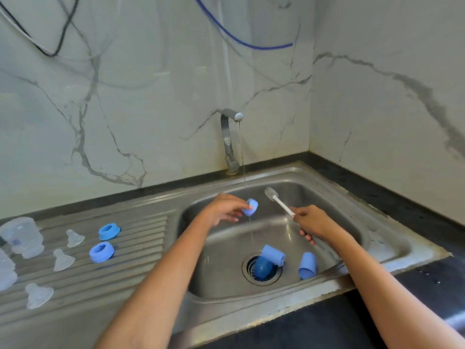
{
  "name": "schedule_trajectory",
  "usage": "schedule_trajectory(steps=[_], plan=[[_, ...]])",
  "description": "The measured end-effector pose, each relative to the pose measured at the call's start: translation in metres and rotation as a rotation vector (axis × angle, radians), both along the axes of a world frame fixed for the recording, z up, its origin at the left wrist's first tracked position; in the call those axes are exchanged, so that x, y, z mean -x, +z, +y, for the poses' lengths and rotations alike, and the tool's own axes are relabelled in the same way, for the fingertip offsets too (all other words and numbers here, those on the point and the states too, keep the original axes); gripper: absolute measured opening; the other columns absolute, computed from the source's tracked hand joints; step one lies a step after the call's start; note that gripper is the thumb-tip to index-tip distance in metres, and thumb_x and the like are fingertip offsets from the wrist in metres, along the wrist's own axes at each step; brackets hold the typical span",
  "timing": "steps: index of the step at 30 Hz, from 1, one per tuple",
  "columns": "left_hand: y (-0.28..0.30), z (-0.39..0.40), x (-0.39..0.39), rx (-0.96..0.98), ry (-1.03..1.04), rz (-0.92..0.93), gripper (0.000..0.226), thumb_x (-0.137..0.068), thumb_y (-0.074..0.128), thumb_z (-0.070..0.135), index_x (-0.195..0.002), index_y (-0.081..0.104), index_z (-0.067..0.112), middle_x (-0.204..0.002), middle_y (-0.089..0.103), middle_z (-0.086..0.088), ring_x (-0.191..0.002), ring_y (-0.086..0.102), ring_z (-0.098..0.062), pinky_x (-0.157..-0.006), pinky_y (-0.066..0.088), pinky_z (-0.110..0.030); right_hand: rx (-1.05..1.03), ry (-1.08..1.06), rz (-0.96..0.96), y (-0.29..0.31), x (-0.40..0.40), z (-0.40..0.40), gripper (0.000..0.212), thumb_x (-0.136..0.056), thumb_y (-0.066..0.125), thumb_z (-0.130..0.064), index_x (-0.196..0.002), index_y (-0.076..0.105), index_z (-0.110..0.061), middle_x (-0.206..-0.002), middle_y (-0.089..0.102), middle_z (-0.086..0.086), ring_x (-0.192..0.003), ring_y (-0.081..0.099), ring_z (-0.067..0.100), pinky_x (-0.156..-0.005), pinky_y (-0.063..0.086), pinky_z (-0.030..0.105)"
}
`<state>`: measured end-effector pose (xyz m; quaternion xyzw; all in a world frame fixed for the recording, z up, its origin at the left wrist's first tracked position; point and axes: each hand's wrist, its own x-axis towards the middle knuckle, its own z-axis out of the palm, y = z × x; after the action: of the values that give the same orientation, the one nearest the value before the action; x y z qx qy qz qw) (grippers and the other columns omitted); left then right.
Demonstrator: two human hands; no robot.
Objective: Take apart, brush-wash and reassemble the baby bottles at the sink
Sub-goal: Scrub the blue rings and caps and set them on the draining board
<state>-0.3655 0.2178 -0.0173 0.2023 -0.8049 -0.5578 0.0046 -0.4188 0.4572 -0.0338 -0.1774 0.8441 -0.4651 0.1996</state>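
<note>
We hold a blue cap [250, 207] under the thin stream from the tap [230, 137], left hand [226, 210] pinching it by its edge so the water rinses it. Our right hand [312, 221] has its fingers wrapped round the brush [279, 203], bristles up and just beside the cap, ready to scrub. Two more caps [307, 265] wait in the sink [327, 192] near the drain. Rings [109, 231], teats [74, 238] and clear bottles [24, 236] sit on the drainboard, likely kept out of the wash.

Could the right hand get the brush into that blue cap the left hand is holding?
Probably yes: the brush in the right hand sits beside the blue cap with nothing between.
</note>
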Motion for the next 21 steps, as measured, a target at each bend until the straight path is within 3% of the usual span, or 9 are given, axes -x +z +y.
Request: schedule_trajectory(steps=[2, 4, 7, 11, 13, 17, 19, 21], plan=[[0.007, 0.002, -0.008, -0.523, 0.227, 0.109, 0.017, -0.085, 0.068, 0.024, -0.093, 0.064, 0.01, -0.075, 0.062, -0.005, -0.06, 0.056, -0.011, -0.05, 0.052, -0.018, 0.056, 0.009, -0.012, 0.003, -0.003, 0.0, 0.045, -0.102, 0.041, -0.016, -0.146, 0.041, -0.019, -0.059, 0.049, 0.004, -0.034, 0.04, 0.005, -0.037, 0.038, 0.018], [0.011, 0.007, -0.01, -0.958, 0.433, 0.233, 0.024, -0.085, 0.067, 0.027, -0.086, 0.059, 0.004, -0.073, 0.056, -0.009, -0.062, 0.054, -0.015, -0.047, 0.053, -0.021, 0.101, 0.034, 0.002, 0.007, -0.005, -0.001, 0.043, -0.102, 0.042, -0.019, -0.145, 0.042, -0.021, -0.059, 0.048, 0.004, -0.036, 0.041, 0.005, -0.037, 0.038, 0.02], [0.008, 0.018, -0.008, -1.278, 0.568, 0.37, 0.031, -0.084, 0.067, 0.026, -0.089, 0.056, -0.002, -0.083, 0.053, -0.013, -0.073, 0.052, -0.019, -0.048, 0.055, -0.03, 0.187, 0.101, 0.029, 0.013, -0.009, -0.002, 0.041, -0.103, 0.043, -0.023, -0.144, 0.043, -0.027, -0.059, 0.048, 0.003, -0.039, 0.04, 0.007, -0.038, 0.037, 0.022], [-0.001, 0.031, 0.0, -1.391, 0.598, 0.497, 0.027, -0.089, 0.062, 0.018, -0.106, 0.053, 0.0, -0.091, 0.055, -0.015, -0.079, 0.052, -0.023, -0.072, 0.052, -0.03, 0.223, 0.18, 0.075, 0.013, -0.013, -0.004, 0.041, -0.102, 0.043, -0.026, -0.142, 0.043, -0.034, -0.06, 0.047, 0.003, -0.04, 0.039, 0.009, -0.04, 0.037, 0.023], [-0.006, 0.032, 0.006, -1.418, 0.607, 0.531, 0.025, -0.091, 0.061, 0.017, -0.109, 0.053, 0.001, -0.091, 0.056, -0.015, -0.078, 0.052, -0.022, -0.075, 0.049, -0.03, 0.212, 0.202, 0.085, 0.01, -0.01, -0.005, 0.039, -0.102, 0.043, -0.028, -0.14, 0.044, -0.037, -0.058, 0.047, 0.002, -0.039, 0.038, 0.009, -0.038, 0.037, 0.023], [-0.004, 0.029, 0.022, -1.393, 0.622, 0.548, 0.023, -0.092, 0.061, 0.02, -0.098, 0.054, -0.001, -0.097, 0.058, -0.014, -0.078, 0.053, -0.022, -0.081, 0.049, -0.035, 0.184, 0.215, 0.074, 0.006, -0.005, -0.009, 0.039, -0.101, 0.045, -0.027, -0.137, 0.048, -0.041, -0.051, 0.046, -0.001, -0.036, 0.036, 0.012, -0.036, 0.034, 0.022], [-0.001, 0.027, 0.029, -1.37, 0.592, 0.558, 0.021, -0.093, 0.059, 0.018, -0.087, 0.054, -0.002, -0.114, 0.055, -0.019, -0.091, 0.056, -0.029, -0.091, 0.047, -0.04, 0.183, 0.204, 0.076, 0.005, -0.004, -0.01, 0.038, -0.101, 0.046, -0.026, -0.134, 0.05, -0.044, -0.049, 0.046, -0.001, -0.036, 0.036, 0.012, -0.036, 0.033, 0.022], [-0.001, 0.024, 0.034, -1.353, 0.558, 0.565, 0.019, -0.095, 0.056, 0.017, -0.093, 0.055, -0.003, -0.119, 0.054, -0.023, -0.099, 0.057, -0.033, -0.102, 0.041, -0.042, 0.184, 0.2, 0.081, 0.005, -0.003, -0.009, 0.037, -0.1, 0.048, -0.026, -0.132, 0.052, -0.045, -0.049, 0.045, -0.001, -0.035, 0.035, 0.012, -0.035, 0.033, 0.022]])
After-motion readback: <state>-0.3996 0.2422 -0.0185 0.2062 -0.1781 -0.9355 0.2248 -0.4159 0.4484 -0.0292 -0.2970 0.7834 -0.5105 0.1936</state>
